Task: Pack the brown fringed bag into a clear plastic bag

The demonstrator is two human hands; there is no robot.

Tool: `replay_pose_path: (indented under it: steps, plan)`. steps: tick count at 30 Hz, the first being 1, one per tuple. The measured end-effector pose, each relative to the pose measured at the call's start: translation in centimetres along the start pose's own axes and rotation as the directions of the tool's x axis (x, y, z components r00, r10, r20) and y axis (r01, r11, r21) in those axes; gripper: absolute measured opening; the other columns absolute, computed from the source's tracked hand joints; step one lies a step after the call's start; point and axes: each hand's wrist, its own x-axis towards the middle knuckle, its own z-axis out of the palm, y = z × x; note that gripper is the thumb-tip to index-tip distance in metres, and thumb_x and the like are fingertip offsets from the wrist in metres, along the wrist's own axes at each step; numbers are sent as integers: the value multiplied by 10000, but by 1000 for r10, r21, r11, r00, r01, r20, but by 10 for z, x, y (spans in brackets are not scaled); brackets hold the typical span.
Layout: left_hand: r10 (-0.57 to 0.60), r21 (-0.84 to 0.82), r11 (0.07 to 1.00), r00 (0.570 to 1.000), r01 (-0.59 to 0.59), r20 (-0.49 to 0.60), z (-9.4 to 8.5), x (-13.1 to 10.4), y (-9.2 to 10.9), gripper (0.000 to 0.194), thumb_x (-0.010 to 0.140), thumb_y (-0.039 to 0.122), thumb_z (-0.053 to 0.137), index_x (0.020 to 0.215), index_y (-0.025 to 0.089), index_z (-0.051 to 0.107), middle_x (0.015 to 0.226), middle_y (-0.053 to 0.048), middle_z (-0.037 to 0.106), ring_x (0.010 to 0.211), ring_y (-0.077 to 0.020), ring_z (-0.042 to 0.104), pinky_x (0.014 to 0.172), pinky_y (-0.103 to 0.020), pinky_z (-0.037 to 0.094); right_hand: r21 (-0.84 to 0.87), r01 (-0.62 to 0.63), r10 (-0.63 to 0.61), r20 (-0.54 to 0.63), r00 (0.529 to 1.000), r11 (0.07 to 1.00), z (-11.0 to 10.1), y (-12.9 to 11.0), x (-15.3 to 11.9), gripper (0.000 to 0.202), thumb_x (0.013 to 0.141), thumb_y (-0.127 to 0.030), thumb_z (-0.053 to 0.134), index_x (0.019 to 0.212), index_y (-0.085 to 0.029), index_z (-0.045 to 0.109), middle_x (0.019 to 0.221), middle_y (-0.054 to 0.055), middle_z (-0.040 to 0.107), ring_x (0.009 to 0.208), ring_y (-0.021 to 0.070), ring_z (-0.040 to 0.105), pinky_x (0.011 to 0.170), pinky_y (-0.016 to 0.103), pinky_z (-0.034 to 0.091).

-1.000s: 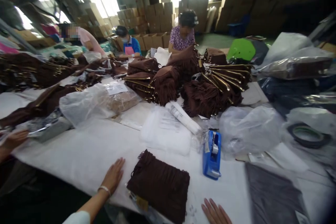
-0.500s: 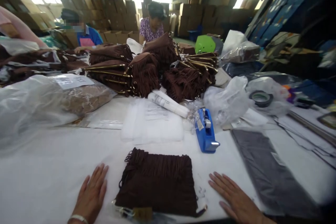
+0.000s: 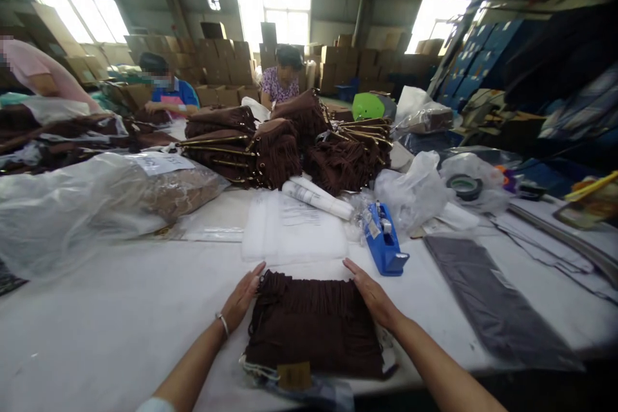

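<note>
A dark brown fringed bag (image 3: 316,328) lies flat near the table's front edge, fringe toward the far side. At its near edge are a tan tag (image 3: 294,375) and clear plastic. My left hand (image 3: 244,299) rests against the bag's far left corner, fingers stretched forward. Along the far right corner lies my right hand (image 3: 369,293), also with straight fingers. Neither hand is closed around the bag. Just beyond it is a stack of white translucent plastic bags (image 3: 294,232), with a white roll (image 3: 318,198) on top.
A blue tape dispenser (image 3: 383,241) stands right of the stack. Further right lies a folded grey sheet (image 3: 483,296). Brown fringed bags (image 3: 280,148) are piled at the back, and a large plastic-wrapped bundle (image 3: 111,199) sits left. Co-workers (image 3: 282,77) are behind the pile.
Both hands have moved inward and forward from the table on either side to the bag's far corners. The camera view has tilted up slightly.
</note>
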Motion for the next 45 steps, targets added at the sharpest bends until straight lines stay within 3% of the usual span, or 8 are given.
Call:
replay_pose_path:
  steps: [10,16,22,25,29,33,40,45]
  plan:
    - [178,246,936,941,-253,289,38,-22,18,469,970,311,254,1438,285,265,1509,-8,265,1406,-227,164,1140,-526,144,-161,133,-84,278,957,978,8,-19,19,436,968,-393,317,1395,-311,357,1481,8,338,1392,180,231,1172,461,131]
    - [55,-30,998,982,-50,179,37,-34,26,428,949,372,336,1335,247,470,1435,-42,408,1350,-238,321,1129,-469,240,63,359,-338,518,786,931,61,-74,78,474,973,-385,301,1420,-228,321,1497,57,302,1395,173,216,1153,382,192]
    - [-233,-354,926,936,131,-262,-14,1,39,430,933,459,342,1025,154,630,984,-82,709,995,-237,640,960,-410,492,-16,455,-351,613,708,890,95,-69,74,533,925,-471,417,1398,-230,368,1455,61,380,1395,212,216,1157,414,142]
    - [87,236,967,996,-91,27,-9,56,53,349,931,381,395,1163,182,565,1115,-68,653,1059,-190,593,979,-340,466,-36,495,-377,601,704,868,97,-65,72,568,916,-483,433,1403,-201,359,1450,71,389,1397,195,207,1162,373,128]
    - [194,507,762,889,-403,416,39,117,70,427,823,89,494,1246,136,519,1241,-133,564,1158,-251,508,1004,-410,422,-52,533,-402,597,695,845,98,-66,74,573,912,-463,454,1402,-182,358,1429,79,420,1382,185,245,1159,347,141]
    - [92,592,719,895,-363,437,67,131,69,396,761,-74,301,974,-6,628,1024,-271,604,968,-337,587,777,-498,494,8,529,-441,562,700,849,100,-63,76,572,901,-439,490,1388,-161,384,1423,90,428,1368,185,282,1148,306,174]
    - [0,476,859,932,-186,363,23,156,50,202,854,229,478,846,164,669,855,-65,696,816,-195,634,763,-295,466,206,294,-354,400,845,933,87,-71,75,465,967,-416,305,1303,-168,509,1378,91,485,1323,180,372,1121,312,263]
    - [-56,329,944,982,-7,182,21,163,41,239,773,376,542,668,163,581,653,-22,638,639,-160,585,594,-240,432,324,-91,94,6,996,941,74,-62,90,430,942,-478,346,1060,-206,658,1056,50,683,1008,188,617,900,325,477]
